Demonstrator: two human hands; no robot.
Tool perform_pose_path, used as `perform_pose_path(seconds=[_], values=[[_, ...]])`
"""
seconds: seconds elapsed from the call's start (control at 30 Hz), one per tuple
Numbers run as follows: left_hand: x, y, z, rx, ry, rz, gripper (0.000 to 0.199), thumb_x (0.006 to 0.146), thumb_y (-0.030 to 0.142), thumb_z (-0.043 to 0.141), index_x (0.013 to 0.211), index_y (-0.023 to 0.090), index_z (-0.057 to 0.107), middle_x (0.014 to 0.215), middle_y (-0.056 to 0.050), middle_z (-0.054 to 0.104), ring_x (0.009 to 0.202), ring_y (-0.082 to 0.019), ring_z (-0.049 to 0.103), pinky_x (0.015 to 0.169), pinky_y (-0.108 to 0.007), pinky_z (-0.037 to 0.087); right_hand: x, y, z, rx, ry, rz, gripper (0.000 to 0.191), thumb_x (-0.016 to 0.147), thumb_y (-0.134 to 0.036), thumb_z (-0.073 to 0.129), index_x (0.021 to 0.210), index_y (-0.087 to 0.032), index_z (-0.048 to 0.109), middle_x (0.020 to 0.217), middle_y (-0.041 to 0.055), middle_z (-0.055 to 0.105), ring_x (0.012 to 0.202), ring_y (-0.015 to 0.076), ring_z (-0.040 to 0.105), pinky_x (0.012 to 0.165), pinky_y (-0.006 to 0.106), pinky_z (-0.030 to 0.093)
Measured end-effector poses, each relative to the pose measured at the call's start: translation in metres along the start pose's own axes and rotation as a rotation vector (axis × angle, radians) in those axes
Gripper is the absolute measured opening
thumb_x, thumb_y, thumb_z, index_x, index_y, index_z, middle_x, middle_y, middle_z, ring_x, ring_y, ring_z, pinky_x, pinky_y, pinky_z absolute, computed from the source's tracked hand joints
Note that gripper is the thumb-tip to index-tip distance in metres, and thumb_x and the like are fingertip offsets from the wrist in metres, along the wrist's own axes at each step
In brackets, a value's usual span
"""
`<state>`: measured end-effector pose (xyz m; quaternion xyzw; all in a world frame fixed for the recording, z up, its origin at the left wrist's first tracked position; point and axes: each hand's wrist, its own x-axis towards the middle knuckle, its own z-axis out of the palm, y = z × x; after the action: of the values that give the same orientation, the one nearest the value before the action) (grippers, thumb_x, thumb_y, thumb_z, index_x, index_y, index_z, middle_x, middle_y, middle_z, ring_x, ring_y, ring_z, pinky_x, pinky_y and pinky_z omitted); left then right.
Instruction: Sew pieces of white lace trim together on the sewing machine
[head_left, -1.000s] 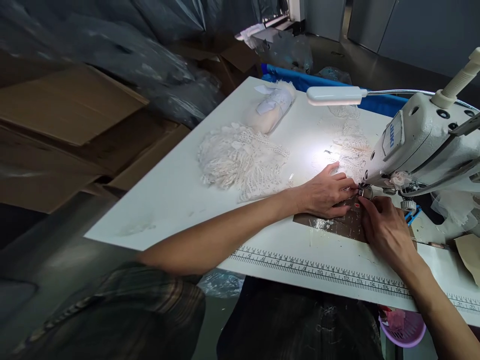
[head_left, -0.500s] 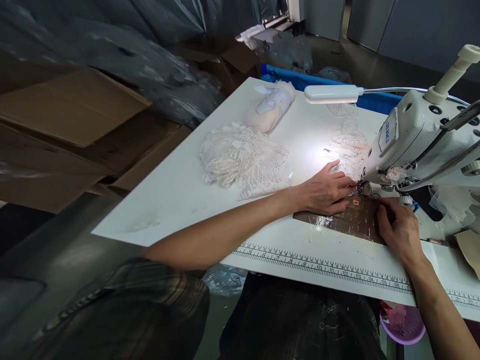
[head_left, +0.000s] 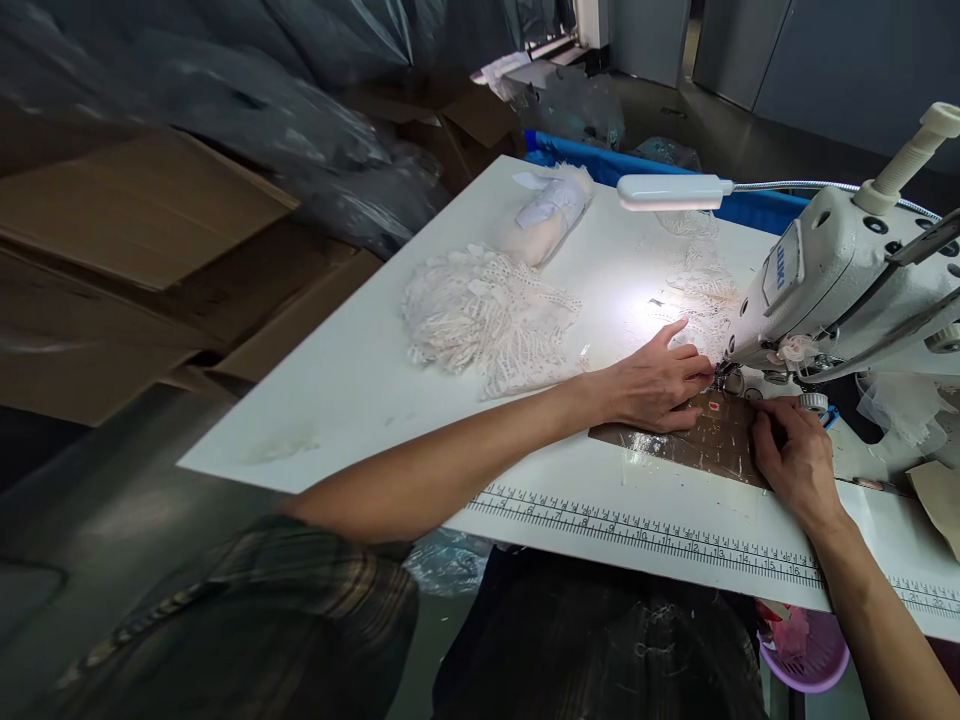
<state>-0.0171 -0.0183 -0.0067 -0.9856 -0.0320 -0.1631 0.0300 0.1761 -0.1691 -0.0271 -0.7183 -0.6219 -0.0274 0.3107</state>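
Note:
My left hand [head_left: 664, 385] lies palm down beside the needle area, its fingers spread and its fingertips close to the presser foot [head_left: 724, 377] of a white sewing machine [head_left: 832, 270]. White lace [head_left: 701, 300] runs over the lit table behind that hand. Right of the foot, my right hand [head_left: 802, 450] rests with curled fingers on the brown plate [head_left: 720, 440]; whatever its fingertips hold is hidden. A heap of white lace [head_left: 487, 315] sits left of my left hand.
A wrapped pale roll [head_left: 547, 215] lies behind the lace heap. A lamp [head_left: 671, 192] hangs low over the table [head_left: 360, 400]. Printed ruler marks [head_left: 637, 532] line the front edge. A purple basket [head_left: 814, 655] is below, and cardboard boxes [head_left: 142, 210] stand at left.
The view has shifted very slightly. Both hands stay at nearly the same places by the presser foot, and the lace shows no clear movement.

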Motion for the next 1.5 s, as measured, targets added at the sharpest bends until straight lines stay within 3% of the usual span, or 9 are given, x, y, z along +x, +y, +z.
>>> perform_pose_path(seconds=[0.3,0.5,0.63,0.87,1.03,1.2,1.5], values=[[-0.001,0.000,0.001,-0.030,0.008,-0.003,0.037,0.095,0.037,0.045,0.115,0.014,0.066,0.117,-0.011,0.066,0.091,-0.023,0.062,0.112,-0.064,0.030,-0.001,-0.005,-0.005,0.011,-0.030,0.011,0.029,0.091,-0.031,0.046,0.097,-0.017,0.071,0.090,0.0106,0.066,0.075,0.0203,0.062,0.073,0.038,0.052],[-0.001,0.000,-0.002,-0.054,-0.009,-0.027,0.035,0.094,0.037,0.048,0.116,0.017,0.066,0.118,-0.009,0.065,0.092,-0.023,0.062,0.113,-0.063,0.029,0.020,0.000,-0.022,0.039,-0.188,0.082,0.035,0.088,-0.041,0.046,0.092,-0.016,0.070,0.077,0.0091,0.067,0.069,0.0214,0.062,0.062,0.034,0.048],[-0.001,0.000,-0.002,-0.042,-0.004,-0.032,0.036,0.094,0.037,0.047,0.116,0.017,0.066,0.118,-0.010,0.065,0.092,-0.023,0.062,0.111,-0.063,0.031,0.037,0.004,-0.029,0.132,-0.281,0.061,0.038,0.089,-0.049,0.047,0.093,-0.019,0.069,0.086,0.0093,0.071,0.077,0.0230,0.064,0.066,0.035,0.049],[-0.001,0.001,-0.001,-0.051,0.000,-0.040,0.037,0.094,0.039,0.046,0.115,0.015,0.066,0.117,-0.011,0.064,0.090,-0.023,0.061,0.110,-0.061,0.032,0.034,0.012,-0.015,0.170,-0.312,0.101,0.052,0.088,-0.064,0.045,0.092,-0.018,0.069,0.084,0.0091,0.070,0.075,0.0227,0.063,0.068,0.036,0.049],[-0.001,0.001,-0.001,-0.035,-0.004,-0.043,0.037,0.094,0.039,0.046,0.114,0.015,0.066,0.118,-0.012,0.064,0.092,-0.023,0.062,0.109,-0.060,0.033,0.034,0.013,-0.016,0.184,-0.307,0.055,0.058,0.091,-0.068,0.036,0.086,-0.019,0.066,0.088,0.0104,0.068,0.085,0.0243,0.064,0.075,0.037,0.050],[-0.001,0.000,0.001,-0.038,0.017,-0.041,0.036,0.094,0.038,0.046,0.112,0.014,0.066,0.119,-0.013,0.064,0.094,-0.024,0.063,0.108,-0.059,0.034,0.040,0.013,-0.022,0.155,-0.351,0.019,0.062,0.095,-0.066,0.024,0.085,-0.021,0.065,0.085,0.0103,0.066,0.082,0.0240,0.062,0.072,0.038,0.049],[-0.001,0.000,0.002,-0.090,0.001,-0.068,0.036,0.094,0.038,0.049,0.116,0.015,0.065,0.124,-0.012,0.062,0.100,-0.024,0.062,0.114,-0.059,0.029,0.041,0.020,-0.017,0.137,-0.335,0.057,0.058,0.096,-0.062,0.026,0.084,-0.021,0.066,0.083,0.0105,0.067,0.092,0.0281,0.064,0.082,0.040,0.050]])
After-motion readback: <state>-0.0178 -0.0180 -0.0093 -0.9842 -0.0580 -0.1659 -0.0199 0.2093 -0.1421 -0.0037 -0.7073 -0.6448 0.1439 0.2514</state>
